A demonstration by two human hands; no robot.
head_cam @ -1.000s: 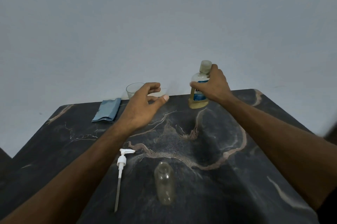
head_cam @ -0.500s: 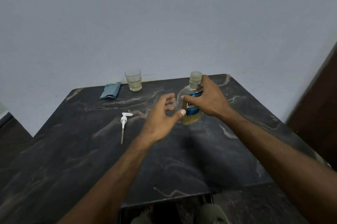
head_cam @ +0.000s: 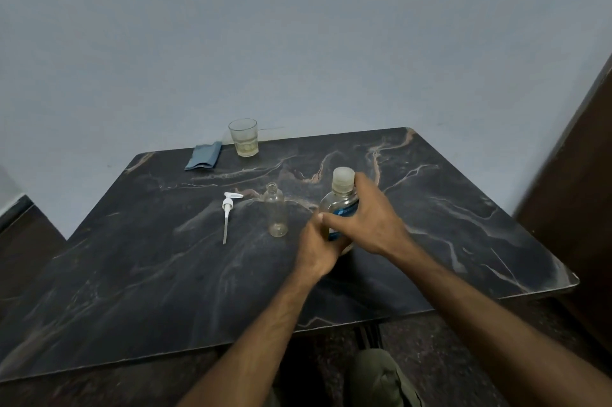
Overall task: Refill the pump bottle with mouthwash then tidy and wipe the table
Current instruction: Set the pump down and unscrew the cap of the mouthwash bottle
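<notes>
Your right hand wraps the mouthwash from the right side — fingers curled round its shoulder and label, thumb across the front. Your left hand grips the lower part of the same bottle from the near side, fingers closed round its base, so little of the base shows. The mouthwash stands roughly upright near the middle of the table, its pale ribbed cap on, a blue label partly visible between your fingers; the liquid level is hidden by your hands. Just left of it the pump bottle stands upright — clear, open at the neck, and apart from your hands. Left again the white pump lies flat, its tube pointing toward you. At the far edge a glass holds a little pale liquid, with a folded blue cloth just beside it on the left.
</notes>
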